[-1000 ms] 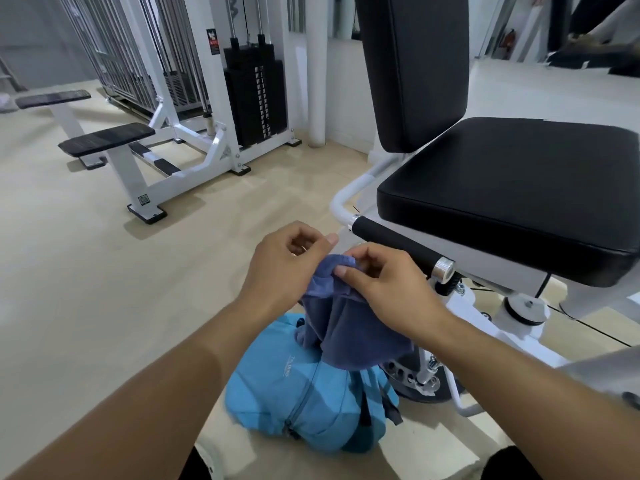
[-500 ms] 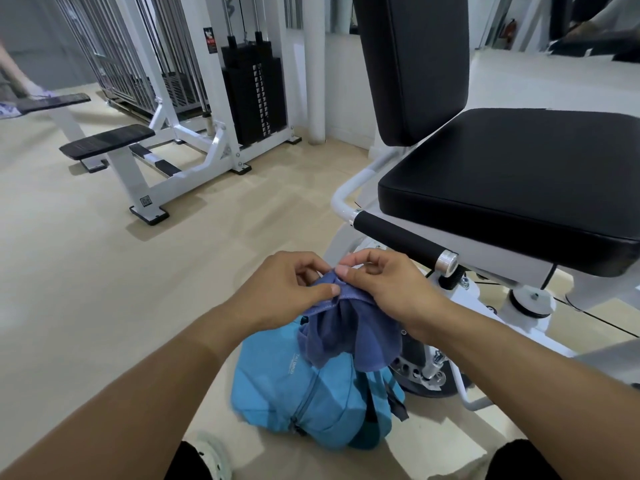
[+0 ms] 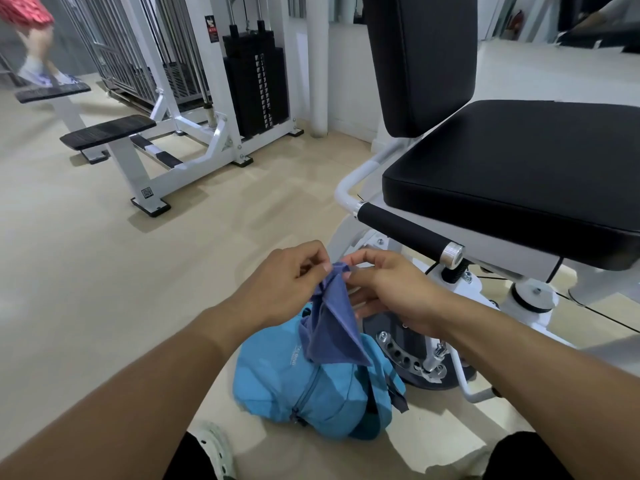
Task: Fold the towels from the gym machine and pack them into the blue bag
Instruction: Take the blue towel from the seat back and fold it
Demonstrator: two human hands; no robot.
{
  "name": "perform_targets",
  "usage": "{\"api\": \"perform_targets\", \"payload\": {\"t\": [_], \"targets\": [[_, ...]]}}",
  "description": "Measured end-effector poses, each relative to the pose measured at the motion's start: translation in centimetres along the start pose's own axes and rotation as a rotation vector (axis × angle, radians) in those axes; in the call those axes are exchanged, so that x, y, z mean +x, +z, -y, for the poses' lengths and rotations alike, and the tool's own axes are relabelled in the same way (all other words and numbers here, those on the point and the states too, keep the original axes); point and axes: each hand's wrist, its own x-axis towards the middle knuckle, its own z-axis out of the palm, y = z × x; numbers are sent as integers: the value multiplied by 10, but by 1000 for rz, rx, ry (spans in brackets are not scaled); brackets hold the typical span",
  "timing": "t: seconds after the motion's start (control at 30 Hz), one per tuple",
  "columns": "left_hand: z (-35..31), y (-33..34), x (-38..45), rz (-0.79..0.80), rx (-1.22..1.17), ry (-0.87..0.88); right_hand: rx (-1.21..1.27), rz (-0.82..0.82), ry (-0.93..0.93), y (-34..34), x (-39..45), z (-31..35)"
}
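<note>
Towel (image 3: 334, 320) now hangs narrower, both hands' (image 3: 291, 285) (image 3: 391, 289) grip pinching its top, above blue bag (image 3: 311, 386)

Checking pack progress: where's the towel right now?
Head view, lower centre: the dark blue towel hangs pinched between left hand and right hand, above the blue bag on the floor.

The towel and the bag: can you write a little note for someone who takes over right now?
Left hand: pinches the top of the dark blue towel.
Right hand: pinches the same top edge.
The towel hangs bunched above the blue bag, which lies on the floor beside the gym machine.
Done: towel is off the machine.
Left: fold it and pack it into the bag. No other towels show.
</note>
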Motion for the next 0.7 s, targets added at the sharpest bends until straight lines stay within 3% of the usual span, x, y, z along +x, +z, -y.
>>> {"api": "perform_targets", "payload": {"t": [0.13,0.37,0.53,0.7], "targets": [[-4,-2,-1,7,95,40,-41,-35,-10,2,-1,-4],[-11,-3,-1,-107,-3,-26,-563,-111,-184,3,3,-8],[-13,-8,4,-274,-194,-178,-696,-46,-187,6,10,-18],[-14,-16,9,-491,-198,-237,-786,1,-132,4,14,-24]]}}
